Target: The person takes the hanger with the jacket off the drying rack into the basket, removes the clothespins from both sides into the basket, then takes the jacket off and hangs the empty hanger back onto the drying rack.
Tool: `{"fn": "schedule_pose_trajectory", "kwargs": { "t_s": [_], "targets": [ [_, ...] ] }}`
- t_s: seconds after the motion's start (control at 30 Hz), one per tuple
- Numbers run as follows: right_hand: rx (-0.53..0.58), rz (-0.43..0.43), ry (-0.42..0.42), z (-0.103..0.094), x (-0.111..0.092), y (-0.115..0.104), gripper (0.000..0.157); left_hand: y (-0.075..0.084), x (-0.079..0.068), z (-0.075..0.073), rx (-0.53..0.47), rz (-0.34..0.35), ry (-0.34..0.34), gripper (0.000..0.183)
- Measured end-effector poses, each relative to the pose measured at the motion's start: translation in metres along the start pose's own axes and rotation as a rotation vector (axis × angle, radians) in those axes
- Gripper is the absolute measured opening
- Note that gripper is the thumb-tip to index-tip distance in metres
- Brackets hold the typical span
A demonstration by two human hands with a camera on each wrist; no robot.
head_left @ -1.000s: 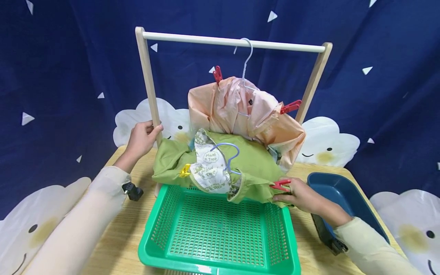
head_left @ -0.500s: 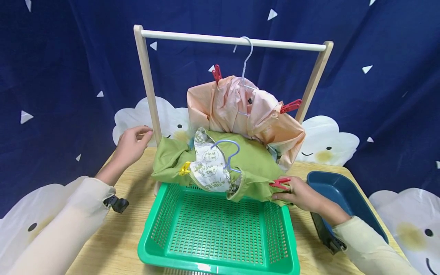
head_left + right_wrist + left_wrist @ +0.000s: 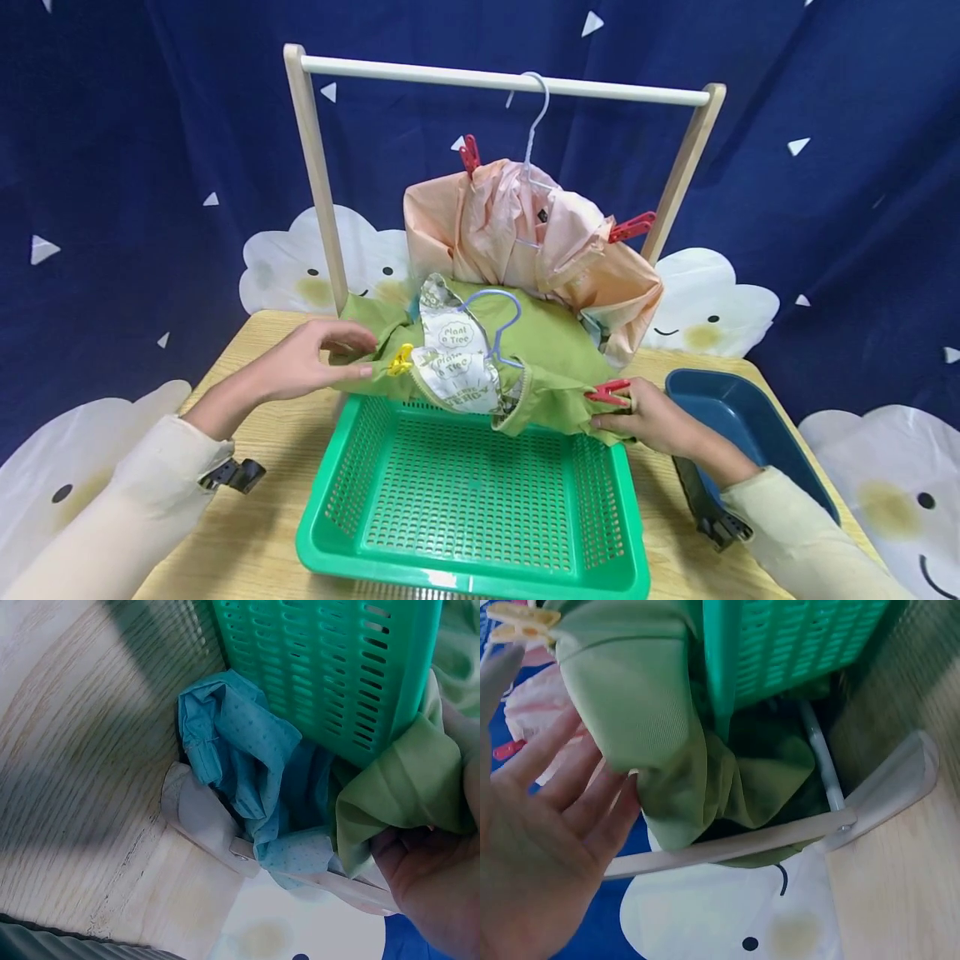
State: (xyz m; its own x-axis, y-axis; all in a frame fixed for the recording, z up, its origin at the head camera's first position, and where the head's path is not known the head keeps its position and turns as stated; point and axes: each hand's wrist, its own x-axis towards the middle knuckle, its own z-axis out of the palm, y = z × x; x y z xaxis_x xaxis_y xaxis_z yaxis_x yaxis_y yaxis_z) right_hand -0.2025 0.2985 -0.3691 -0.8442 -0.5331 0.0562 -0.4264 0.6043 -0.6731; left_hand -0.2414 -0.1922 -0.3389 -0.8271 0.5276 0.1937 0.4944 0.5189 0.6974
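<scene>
Where the green garment (image 3: 555, 333) lies: across the far rim of the green basket (image 3: 465, 508), part hanging behind that wall; its printed white lining shows at the neck.
Left hand (image 3: 303, 358): at the garment's left end, fingers extended and thumb held apart from them; whether the fingertips press on the cloth cannot be told.
Right hand (image 3: 660, 417): pinching the garment's right end, fingers curled under the fabric, just beside a red clothespin (image 3: 609, 392).
Yellow clothespin (image 3: 401, 359): fixed to the garment, left of the neck opening.
Lavender hanger (image 3: 497, 342): inside the neck, its hook projecting upward.
Rack (image 3: 420, 73): wooden posts with a white bar, towards the far edge of the table (image 3: 288, 433), behind the basket.
Peach garment (image 3: 487, 233): bunched on a white hanger (image 3: 535, 125) hooked over the bar, a red clip at either side.
Blue dotted cloth (image 3: 259, 742): crumpled beside the basket's outer wall, near a rack foot, as seen from the right wrist.
Blue tray (image 3: 735, 417): along the table's right edge, beyond the right hand.
Backdrop (image 3: 150, 125): dark blue curtain with white triangles; smiling cloud shapes line the table's far edge and sides.
</scene>
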Motion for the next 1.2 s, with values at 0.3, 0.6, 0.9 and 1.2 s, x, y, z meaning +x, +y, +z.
{"fn": "schedule_pose_trajectory", "kwargs": {
  "t_s": [0.3, 0.6, 0.9, 1.2],
  "targets": [
    [0.030, 0.088, 0.026, -0.001, -0.006, -0.010, 0.025, -0.003, -0.007, 0.018, 0.005, 0.065, -0.061, 0.009],
    [-0.205, 0.200, 0.109, 0.004, -0.037, -0.026, 0.066, 0.003, -0.009, 0.036, 0.111, -0.009, 0.022, 0.019],
    [-0.110, 0.232, 0.078, 0.003, -0.031, -0.022, 0.078, 0.000, -0.008, 0.048, 0.133, -0.027, 0.112, 0.022],
    [-0.026, 0.162, 0.064, -0.004, -0.021, -0.007, 0.067, 0.001, -0.007, 0.057, 0.154, -0.049, 0.187, 0.013]
  ]
}}
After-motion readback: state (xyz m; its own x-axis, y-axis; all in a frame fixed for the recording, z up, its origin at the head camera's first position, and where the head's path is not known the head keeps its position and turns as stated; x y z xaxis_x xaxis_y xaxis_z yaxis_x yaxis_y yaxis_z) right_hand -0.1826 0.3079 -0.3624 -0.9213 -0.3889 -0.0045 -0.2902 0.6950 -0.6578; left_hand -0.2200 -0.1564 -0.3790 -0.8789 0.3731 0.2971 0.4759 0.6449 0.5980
